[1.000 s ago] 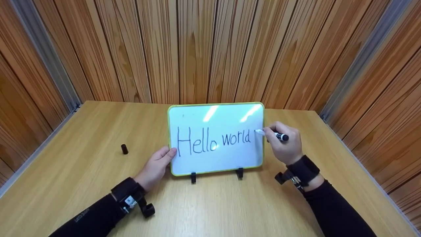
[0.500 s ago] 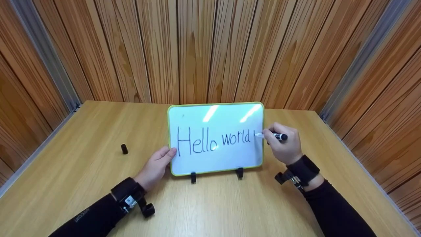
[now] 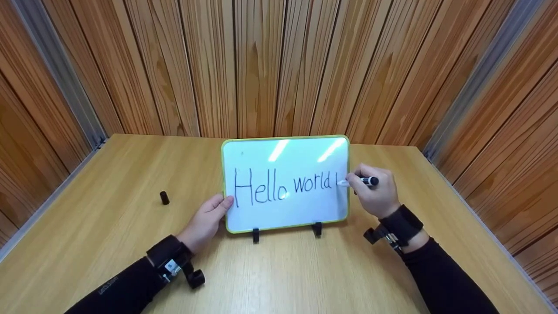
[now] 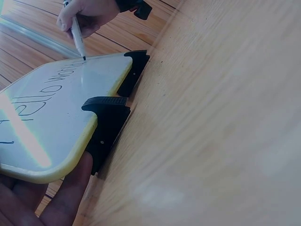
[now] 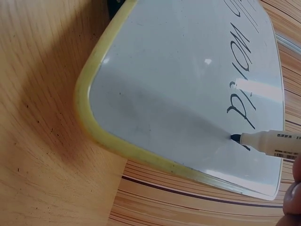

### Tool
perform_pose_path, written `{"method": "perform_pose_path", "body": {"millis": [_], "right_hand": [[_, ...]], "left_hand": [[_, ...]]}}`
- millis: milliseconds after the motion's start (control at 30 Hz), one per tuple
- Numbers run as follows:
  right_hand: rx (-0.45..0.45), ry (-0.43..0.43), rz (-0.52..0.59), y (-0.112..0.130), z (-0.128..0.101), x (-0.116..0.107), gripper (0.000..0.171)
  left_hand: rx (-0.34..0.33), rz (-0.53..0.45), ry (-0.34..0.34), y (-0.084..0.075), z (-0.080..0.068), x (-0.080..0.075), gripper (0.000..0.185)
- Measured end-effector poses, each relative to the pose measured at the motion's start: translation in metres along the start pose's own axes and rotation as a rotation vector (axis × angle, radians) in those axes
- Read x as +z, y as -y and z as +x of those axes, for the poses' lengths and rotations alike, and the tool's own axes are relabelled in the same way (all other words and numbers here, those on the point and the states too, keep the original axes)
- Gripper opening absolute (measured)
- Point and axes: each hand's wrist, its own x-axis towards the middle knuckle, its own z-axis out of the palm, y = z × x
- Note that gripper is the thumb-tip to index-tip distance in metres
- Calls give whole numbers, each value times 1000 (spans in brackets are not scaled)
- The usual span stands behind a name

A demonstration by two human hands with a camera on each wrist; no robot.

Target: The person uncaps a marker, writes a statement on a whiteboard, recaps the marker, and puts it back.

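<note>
A small whiteboard [image 3: 283, 213] with a yellow-green rim leans on a black stand [image 4: 106, 134] and bears "Hello world" in dark ink, followed by a short upright stroke. My left hand [image 3: 209, 218] grips the board's lower left edge, thumb on the front face and fingers behind it. In my right hand [image 3: 378, 192] is a whiteboard marker [image 5: 268, 142], pinched near its tip end. The marker's dark tip is right at the stroke after "world", as the right wrist view shows. The black end of the marker points back toward me.
A black marker cap [image 3: 164, 197] lies on the wooden table [image 3: 270, 279] left of the board. Wood-panelled walls [image 3: 257, 65] rise behind the table and on both sides.
The marker in my right hand has moved down a little, leaving a short vertical stroke after "world" where only a dot showed before. My left hand stays on the board's edge.
</note>
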Motion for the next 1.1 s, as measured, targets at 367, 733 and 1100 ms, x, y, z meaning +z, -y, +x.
{"method": "perform_pose_path", "body": {"millis": [367, 733, 1100], "right_hand": [[22, 24, 4, 2, 1, -1, 27], [7, 45, 64, 2, 1, -3, 28], [-8, 65, 49, 0, -1, 0, 31]], "left_hand": [[23, -10, -4, -1, -2, 0, 36], [0, -9, 10, -1, -1, -2, 42], [-7, 13, -5, -1, 0, -2, 35]]}}
